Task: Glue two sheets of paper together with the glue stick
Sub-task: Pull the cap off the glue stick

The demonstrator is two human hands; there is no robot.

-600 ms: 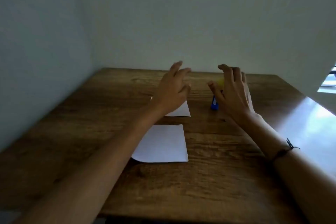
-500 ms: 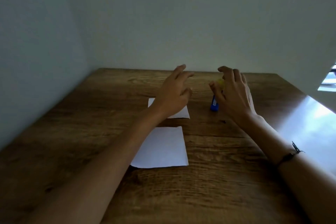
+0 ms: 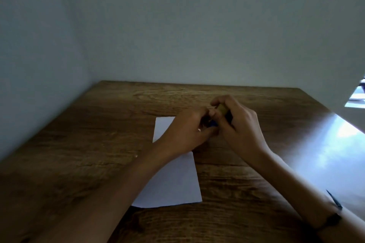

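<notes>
Both hands meet above the far middle of the wooden table (image 3: 79, 144), holding the glue stick (image 3: 214, 123) between them. My left hand (image 3: 187, 132) grips its blue body. My right hand (image 3: 237, 124) is closed around its yellow end, which shows between the fingers. Most of the stick is hidden by fingers. One white sheet of paper (image 3: 164, 126) lies flat under my left hand, partly covered. A second white sheet (image 3: 173, 183) lies nearer to me, partly under my left forearm.
Plain walls close the table in at the back and on the left. Bright glare lies along the table's right side (image 3: 335, 144). A dark band circles my right wrist (image 3: 331, 221).
Both hands were open and apart above the table, with the glue stick standing by my right hand. Now they have come together and closed on the stick, lifting it off the table.
</notes>
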